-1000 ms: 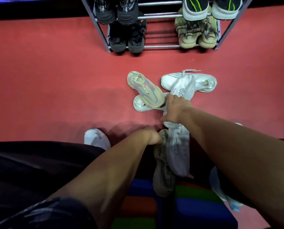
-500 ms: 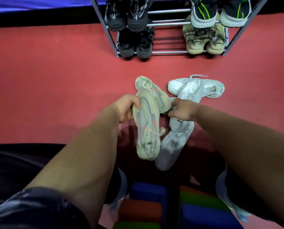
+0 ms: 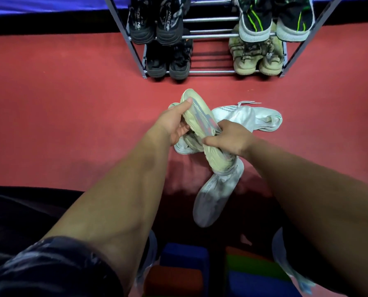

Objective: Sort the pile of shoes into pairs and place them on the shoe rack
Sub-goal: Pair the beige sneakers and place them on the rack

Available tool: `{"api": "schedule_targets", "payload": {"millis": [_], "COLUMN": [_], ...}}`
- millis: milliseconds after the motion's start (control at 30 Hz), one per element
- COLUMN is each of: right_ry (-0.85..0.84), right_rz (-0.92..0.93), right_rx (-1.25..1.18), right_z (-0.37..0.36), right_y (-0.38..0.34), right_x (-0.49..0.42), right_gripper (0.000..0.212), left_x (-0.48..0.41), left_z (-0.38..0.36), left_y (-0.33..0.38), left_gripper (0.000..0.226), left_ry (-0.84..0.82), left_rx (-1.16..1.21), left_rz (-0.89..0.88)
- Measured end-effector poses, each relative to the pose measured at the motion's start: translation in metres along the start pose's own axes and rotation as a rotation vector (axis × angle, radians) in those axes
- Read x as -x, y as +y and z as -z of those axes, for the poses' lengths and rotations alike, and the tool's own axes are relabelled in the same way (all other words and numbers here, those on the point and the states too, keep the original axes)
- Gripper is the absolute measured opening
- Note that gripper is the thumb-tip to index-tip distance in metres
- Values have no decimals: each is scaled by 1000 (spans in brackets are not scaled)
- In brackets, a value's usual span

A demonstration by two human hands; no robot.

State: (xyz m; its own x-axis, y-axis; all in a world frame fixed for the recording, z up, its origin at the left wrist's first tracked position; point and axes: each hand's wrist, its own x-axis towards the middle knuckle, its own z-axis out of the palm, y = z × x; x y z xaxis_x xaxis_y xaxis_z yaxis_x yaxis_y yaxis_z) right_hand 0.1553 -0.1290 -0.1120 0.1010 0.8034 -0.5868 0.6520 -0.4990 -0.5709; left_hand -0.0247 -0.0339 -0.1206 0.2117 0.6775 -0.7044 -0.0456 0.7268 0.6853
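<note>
Four pairs are set on the rack. A beige shoe is gripped by left hand and right hand; white shoes are left unsorted.

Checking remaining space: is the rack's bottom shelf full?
Not full: black pair left, beige pair right, bare rails between.

Single head cam, wide-angle, aimed forward and steeply down along both forearms. Left hand and right hand sit close, mid-frame. Red floor fills the middle. Shoe rack at the far edge, top cropped. Coloured blocks at the near edge.
</note>
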Motion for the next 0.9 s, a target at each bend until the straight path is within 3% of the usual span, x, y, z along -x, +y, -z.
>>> {"api": "schedule_targets", "payload": {"millis": [100, 167, 200, 267, 367, 467, 533, 633, 767, 900], "right_ry": [110, 160, 187, 256, 314, 283, 247, 227, 136, 69], "right_rz": [-34, -71, -95, -128, -174, -217, -270, -315, -275, -198], "right_rx": [-171, -356, -413, -426, -299, -111, 62, 246, 287, 310], "right_z": [7, 12, 14, 20, 26, 25, 17, 6, 7, 20], "right_y": [-1, 1, 3, 6, 20, 33, 36, 32, 35, 46], "right_x": [-4, -8, -10, -13, -21, -24, -26, -29, -37, -39], "right_gripper": [45, 37, 36, 35, 46, 64, 79, 82, 99, 122], "left_x": [-11, -19, -26, -39, -50, -52, -56, -63, -65, -49], "left_z": [0, 3, 9, 24, 26, 12, 5, -2, -5, 4], "left_y": [5, 2, -2, -10, -10, -4, -6, -4, 6, 9], "left_gripper": [57, 36, 23, 37, 86, 104, 104, 89, 82, 89], "left_ry": [-12, 105, 204, 286, 44, -145, -150, -156, -202, -111], "left_rx": [38, -69, -278, -862, -1549, -1940, -2052, -2118, -2131, -2053], "left_rz": [-13, -81, -171, -398, -436, -322, -356, -404, -322, -225]}}
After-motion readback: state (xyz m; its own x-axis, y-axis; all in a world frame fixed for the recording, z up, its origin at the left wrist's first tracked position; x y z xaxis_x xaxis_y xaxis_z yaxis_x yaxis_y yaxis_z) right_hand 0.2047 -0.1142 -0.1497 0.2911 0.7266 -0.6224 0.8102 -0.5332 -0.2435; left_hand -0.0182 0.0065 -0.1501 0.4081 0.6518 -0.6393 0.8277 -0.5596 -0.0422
